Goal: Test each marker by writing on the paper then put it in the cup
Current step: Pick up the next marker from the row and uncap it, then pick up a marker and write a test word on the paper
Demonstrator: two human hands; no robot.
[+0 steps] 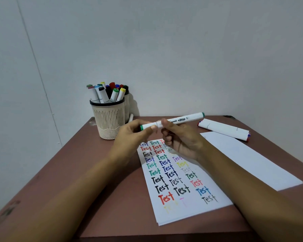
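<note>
A white marker with green ends (180, 120) is held level above the paper. My left hand (133, 137) pinches its near, left cap, while my right hand (180, 137) grips the barrel beside it. Below lies the paper (180, 187) covered with several "Test" words in many colours. The cream mesh cup (108, 119) stands at the back left of the table with several capped markers in it. A few white markers (224, 129) lie at the back right.
A second, blank sheet (248, 158) lies to the right, partly beside the written one. Another holder with dark markers (126, 96) stands behind the cup. The brown table (98, 172) meets white walls at its back and left.
</note>
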